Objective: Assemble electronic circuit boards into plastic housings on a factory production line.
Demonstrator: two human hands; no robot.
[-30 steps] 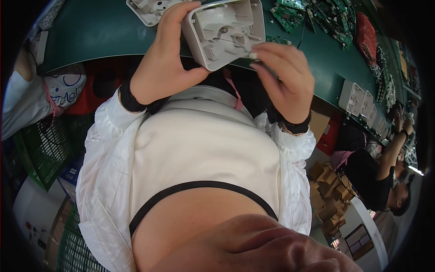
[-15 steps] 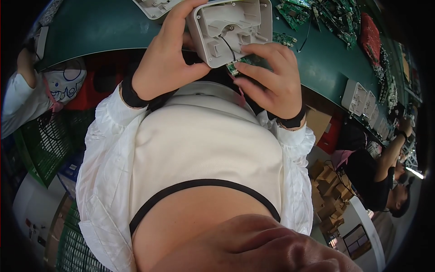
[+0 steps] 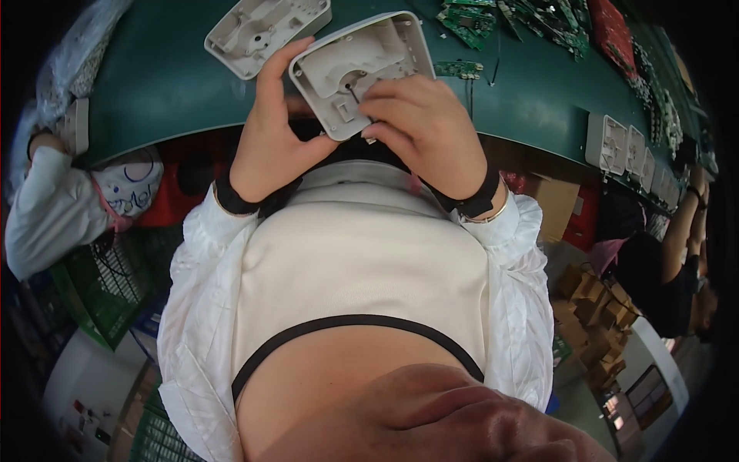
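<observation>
My left hand point(image 3: 271, 146) grips the left side of a white plastic housing point(image 3: 336, 68), fingers behind it and thumb along its lower edge. The housing is tilted, its hollow inside facing up, with moulded posts and a round hole. A thin dark wire point(image 3: 352, 92) comes out near that hole and runs toward my right hand point(image 3: 428, 127). The right fingers are bent into the housing's lower right part, closed with the thumb on a small green circuit board that they now mostly hide. Only a small pale piece point(image 3: 369, 141) shows below the thumb tip.
Another white housing point(image 3: 269, 31) lies on the green table point(image 3: 169, 85) beyond my left hand. Green circuit boards point(image 3: 469, 27) and a red bag point(image 3: 613, 35) are at the far right. More housings point(image 3: 612, 145) stand along the right edge. Co-workers sit at both sides.
The housing has come nearer and tilted to the left. My right hand has moved left and into it, and the circuit board, visible before, is now mostly covered.
</observation>
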